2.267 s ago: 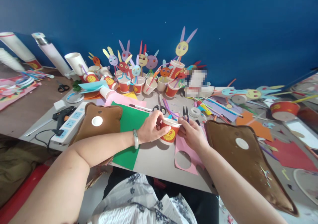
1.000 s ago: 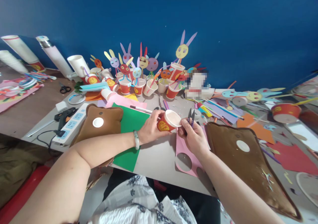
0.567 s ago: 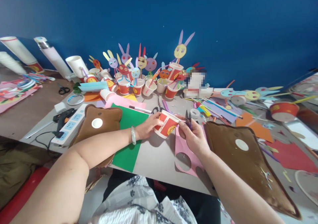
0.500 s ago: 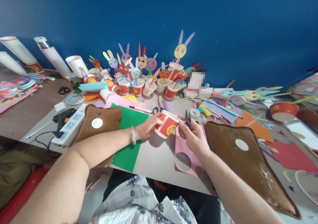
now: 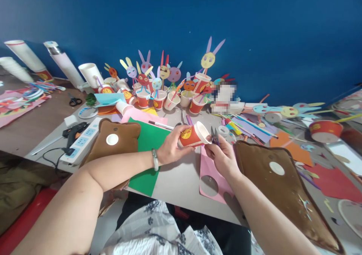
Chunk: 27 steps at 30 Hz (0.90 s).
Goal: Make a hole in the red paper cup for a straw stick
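Note:
A red and white paper cup [image 5: 190,136] lies tilted in my left hand [image 5: 173,145], its mouth turned to the right. My left fingers and thumb wrap round its base end. My right hand [image 5: 222,155] holds small dark scissors [image 5: 215,136], blades pointing up, and its fingertips touch the cup's rim. Below the hands lie a green sheet [image 5: 149,145] at the left and a pink sheet [image 5: 206,166] with round holes at the right.
Cups with paper rabbit heads [image 5: 157,83] stand along the blue wall. Brown cushions [image 5: 121,136] flank the work spot. A power strip [image 5: 82,142] and glue gun [image 5: 74,130] lie at the left. Straws, tape and coloured paper [image 5: 333,179] cover the right side.
The cup has turned in my left hand, so its mouth now faces right and opens toward the camera. My left hand has shifted its grip toward the base. The scissors remain in my right hand.

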Motion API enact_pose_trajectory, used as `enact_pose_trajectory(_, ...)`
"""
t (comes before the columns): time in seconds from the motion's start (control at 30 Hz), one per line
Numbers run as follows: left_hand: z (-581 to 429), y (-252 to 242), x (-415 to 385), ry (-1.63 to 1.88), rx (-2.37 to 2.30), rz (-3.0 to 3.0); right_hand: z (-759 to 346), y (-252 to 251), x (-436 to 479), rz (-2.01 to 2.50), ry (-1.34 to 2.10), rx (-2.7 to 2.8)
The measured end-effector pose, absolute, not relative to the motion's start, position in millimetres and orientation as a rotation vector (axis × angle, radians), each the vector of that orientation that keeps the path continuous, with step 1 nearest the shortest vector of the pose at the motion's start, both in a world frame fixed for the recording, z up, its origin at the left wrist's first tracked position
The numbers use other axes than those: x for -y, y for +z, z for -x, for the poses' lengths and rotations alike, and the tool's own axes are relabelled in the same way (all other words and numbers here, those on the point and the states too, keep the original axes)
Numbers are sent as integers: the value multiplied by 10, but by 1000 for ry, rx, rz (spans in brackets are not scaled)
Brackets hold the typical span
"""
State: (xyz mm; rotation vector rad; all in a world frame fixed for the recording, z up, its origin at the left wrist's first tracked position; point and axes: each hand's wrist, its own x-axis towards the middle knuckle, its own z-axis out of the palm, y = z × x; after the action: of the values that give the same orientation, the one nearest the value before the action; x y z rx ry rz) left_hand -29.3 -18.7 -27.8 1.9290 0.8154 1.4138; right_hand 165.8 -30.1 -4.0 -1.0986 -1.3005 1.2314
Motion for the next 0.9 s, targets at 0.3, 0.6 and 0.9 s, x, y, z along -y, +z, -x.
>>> enact_pose_trajectory(0.3, 323, -289, 151, 1506, -727, -2258, -1615, -15, 317, 1110, 1237, 1277)
enact_pose_trajectory(0.6, 310, -315, 139, 1330, -814, -2004, -1619, -30, 358, 1174, 1080, 1457)
enact_pose_trajectory(0.9, 246, -316, 97, 1157, -753, -1398, -1594, 32, 381, 1139, 1070, 1572)
